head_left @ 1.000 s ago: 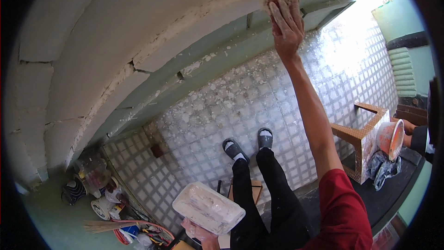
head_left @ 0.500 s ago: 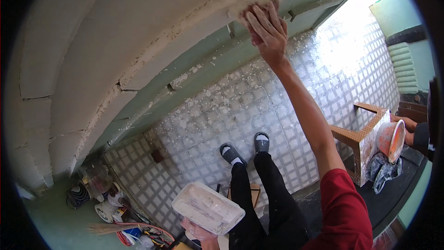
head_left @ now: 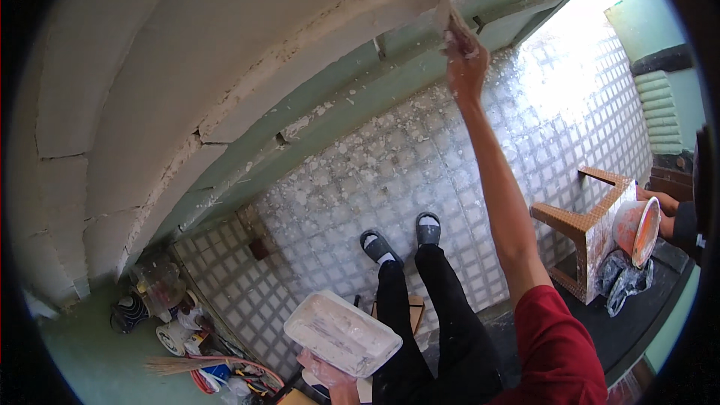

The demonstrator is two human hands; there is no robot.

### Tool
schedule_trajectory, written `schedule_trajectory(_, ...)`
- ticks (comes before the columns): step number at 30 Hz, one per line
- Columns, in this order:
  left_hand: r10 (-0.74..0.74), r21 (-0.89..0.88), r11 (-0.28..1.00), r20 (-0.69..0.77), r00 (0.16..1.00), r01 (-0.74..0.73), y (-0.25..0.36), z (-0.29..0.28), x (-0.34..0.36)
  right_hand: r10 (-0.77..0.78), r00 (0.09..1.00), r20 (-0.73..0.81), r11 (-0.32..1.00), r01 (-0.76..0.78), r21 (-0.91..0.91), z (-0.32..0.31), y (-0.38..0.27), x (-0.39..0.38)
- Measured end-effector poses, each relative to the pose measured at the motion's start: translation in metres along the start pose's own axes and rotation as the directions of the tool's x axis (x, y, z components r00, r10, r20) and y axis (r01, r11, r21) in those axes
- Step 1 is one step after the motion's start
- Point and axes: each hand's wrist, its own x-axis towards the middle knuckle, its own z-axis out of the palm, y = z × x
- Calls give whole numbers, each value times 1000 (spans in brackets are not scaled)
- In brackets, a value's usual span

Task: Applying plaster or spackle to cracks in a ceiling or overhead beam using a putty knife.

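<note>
My right hand point(head_left: 466, 56) is raised at the end of an outstretched arm, its fingers closed on a putty knife point(head_left: 443, 9). The knife's pale blade is turned nearly edge-on, beside the lower edge of the white block wall point(head_left: 330, 34). Rough putty point(head_left: 285, 49) runs along a seam there. Low in front of me, my left hand point(head_left: 324, 369) grips a white plastic tray point(head_left: 343, 332) from below and the side. Whitish putty is smeared across the tray's inside. Part of the left hand is hidden beneath it.
The tiled floor point(head_left: 390, 180) is spattered with white. On the right, a brown stool point(head_left: 589, 236) lies tipped on a dark bench point(head_left: 637, 315), beside an orange-stained bucket point(head_left: 637, 229) and another person's hands point(head_left: 664, 202). Bottles, a broom and cords point(head_left: 217, 371) crowd the lower left corner.
My right hand has moved slightly right and down, away from the seam. It has turned, so the blade shows narrow instead of broad. The tray has hardly shifted.
</note>
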Motion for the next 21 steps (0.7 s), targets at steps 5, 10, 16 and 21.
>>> schedule_trajectory(5,-8,-22,1000,5,1000,8,4,-10,1,-97,993,74,965,112,-238,53,-19,-47)
schedule_trajectory(10,17,-30,999,15,1000,-17,12,-16,-1,-303,943,137,948,313,-57,94,-57,-93)
schedule_trajectory(16,20,57,998,28,999,-21,13,-17,-3,-325,907,268,928,360,-94,105,-62,-118)
schedule_trajectory(21,44,11,999,-60,997,-43,12,-9,-10,313,836,450,851,-457,258,89,-59,-146)
